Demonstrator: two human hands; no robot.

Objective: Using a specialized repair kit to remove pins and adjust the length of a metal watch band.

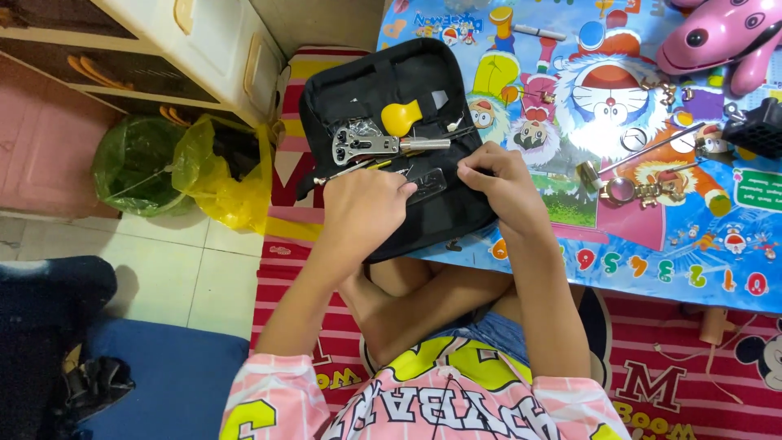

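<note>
Both hands (366, 204) (497, 183) (fingers bent) on tool case (383, 81)

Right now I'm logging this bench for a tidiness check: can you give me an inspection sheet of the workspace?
Surface: cartoon-printed table top, on a red striped mat.
Job's things: open black tool case holding a metal wrench tool and yellow bulb.
Clutter: pink toy dog, loose metal parts.
Hands: left hand and right hand both on the case, fingers at its pockets.
Cables: nothing seen.
Surroundings: green and yellow bags, white cabinet.
</note>
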